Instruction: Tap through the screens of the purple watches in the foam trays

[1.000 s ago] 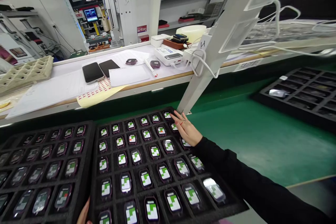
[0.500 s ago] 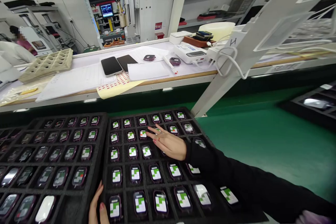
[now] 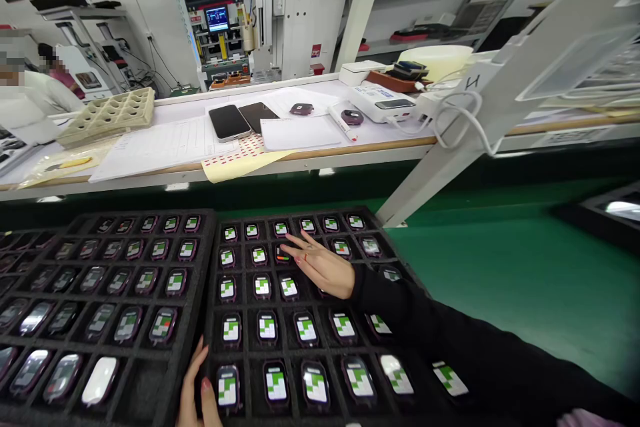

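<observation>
Two black foam trays lie side by side in front of me, each cell holding a small smartwatch body with a lit green-and-white screen. My right hand (image 3: 323, 265) stretches flat over the right tray (image 3: 213, 267), fingertips touching a watch with a red-marked screen (image 3: 283, 254) in the second row. At the tray's near left edge rests my left hand (image 3: 196, 390), fingers apart, beside a watch (image 3: 227, 387). The left tray (image 3: 150, 387) holds more watches, most with dimmer screens.
A green conveyor belt (image 3: 500, 267) runs under the trays. Behind it a white bench carries two phones (image 3: 229, 121), papers, a yellow sticker sheet (image 3: 240, 157), a marker and chargers. A slanted white post (image 3: 450, 153) rises right of the trays. A person sits far left.
My right hand has moved from the right tray's far right corner leftward to the red-marked watch in the second row. My left hand has come further into view at the near edge.
</observation>
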{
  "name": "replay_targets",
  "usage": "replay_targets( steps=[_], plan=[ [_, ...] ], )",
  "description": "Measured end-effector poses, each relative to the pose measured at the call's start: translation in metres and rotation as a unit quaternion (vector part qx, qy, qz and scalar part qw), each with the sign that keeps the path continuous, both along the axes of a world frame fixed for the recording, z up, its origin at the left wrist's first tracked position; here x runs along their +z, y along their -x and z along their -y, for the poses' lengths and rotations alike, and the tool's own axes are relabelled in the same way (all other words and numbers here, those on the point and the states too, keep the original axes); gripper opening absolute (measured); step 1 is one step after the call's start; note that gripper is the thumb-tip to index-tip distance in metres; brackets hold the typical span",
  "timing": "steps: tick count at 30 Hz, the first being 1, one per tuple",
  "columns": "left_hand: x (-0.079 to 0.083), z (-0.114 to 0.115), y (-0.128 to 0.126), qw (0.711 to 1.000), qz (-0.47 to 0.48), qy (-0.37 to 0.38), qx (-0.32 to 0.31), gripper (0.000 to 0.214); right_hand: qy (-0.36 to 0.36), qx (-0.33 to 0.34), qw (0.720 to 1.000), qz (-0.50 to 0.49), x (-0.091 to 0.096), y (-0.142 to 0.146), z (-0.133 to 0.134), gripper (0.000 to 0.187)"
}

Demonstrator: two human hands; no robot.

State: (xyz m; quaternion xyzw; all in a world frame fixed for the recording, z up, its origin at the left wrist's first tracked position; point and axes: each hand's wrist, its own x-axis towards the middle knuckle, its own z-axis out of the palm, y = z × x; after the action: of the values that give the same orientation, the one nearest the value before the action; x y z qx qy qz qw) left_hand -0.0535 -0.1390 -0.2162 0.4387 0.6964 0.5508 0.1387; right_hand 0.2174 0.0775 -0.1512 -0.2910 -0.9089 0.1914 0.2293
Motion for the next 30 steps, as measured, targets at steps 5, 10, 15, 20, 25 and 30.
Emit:
replay_targets(
  steps=[5, 10, 15, 20, 25, 30],
  plan=[
    [-0.002, 0.0, 0.001, 1.0, 0.0, 0.001, 0.0, 0.03, 0.002, -0.009, 1.0, -0.009, -0.001, -0.005, 0.006, 0.052],
    [-0.003, 0.001, 0.001, 1.0, 0.005, 0.002, -0.011, 0.029, 0.013, 0.008, 1.0, 0.01, -0.004, -0.003, 0.012, 0.047],
    [-0.006, 0.002, 0.003, 1.0, 0.007, 0.001, -0.021, 0.029, 0.016, -0.019, 1.0, 0.015, 0.002, -0.014, 0.012, 0.047],
    [-0.005, 0.002, 0.006, 0.999, 0.001, 0.015, -0.031, 0.028, 0.021, -0.129, 0.991, -0.006, 0.01, -0.061, 0.024, 0.051],
    [0.002, 0.0, 0.006, 0.999, -0.021, 0.036, -0.034, 0.03, 0.073, -0.288, 0.954, -0.032, 0.01, -0.115, 0.059, 0.049],
    [-0.01, 0.007, 0.013, 0.997, -0.029, 0.05, -0.046, 0.037, 0.198, -0.475, 0.854, -0.07, 0.0, -0.158, 0.109, 0.057]
  ],
)
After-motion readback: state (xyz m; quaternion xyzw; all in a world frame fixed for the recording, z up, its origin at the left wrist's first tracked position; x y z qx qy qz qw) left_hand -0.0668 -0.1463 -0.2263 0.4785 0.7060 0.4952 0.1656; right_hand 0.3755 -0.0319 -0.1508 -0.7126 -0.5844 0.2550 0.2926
